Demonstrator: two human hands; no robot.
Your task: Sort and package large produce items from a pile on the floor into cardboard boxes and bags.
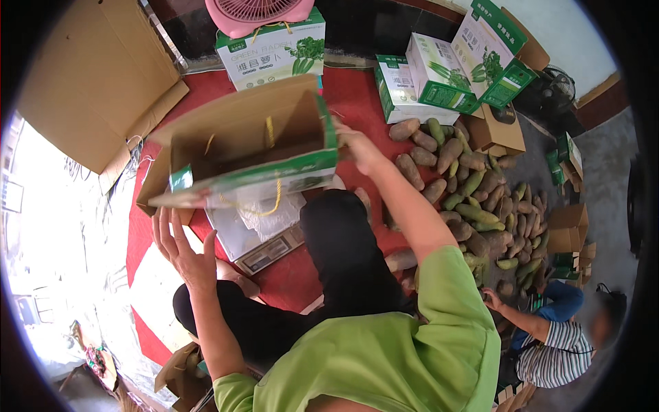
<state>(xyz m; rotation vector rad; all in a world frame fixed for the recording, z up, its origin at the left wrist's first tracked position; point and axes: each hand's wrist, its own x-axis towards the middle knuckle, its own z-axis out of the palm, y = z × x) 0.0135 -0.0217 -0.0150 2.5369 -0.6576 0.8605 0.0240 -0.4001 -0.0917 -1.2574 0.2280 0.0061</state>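
We're positioning the open carton (237,147) over the scale (266,254): right hand (355,145) fingers pinching its end, left hand (187,257) fingers spread, left of scale. Next move probably calls for two-handed steadying.

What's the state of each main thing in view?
Held green-and-white cardboard carton: open-topped, tilted
Right hand: gripping the held carton's right end
Left hand: open, fingers spread
Pink plastic fan: spinning or not, unclear
White-and-green carton under the fan: closed
White-and-green carton, upper right: lid raised
Brown and green oblong vegetables: loose, heaped
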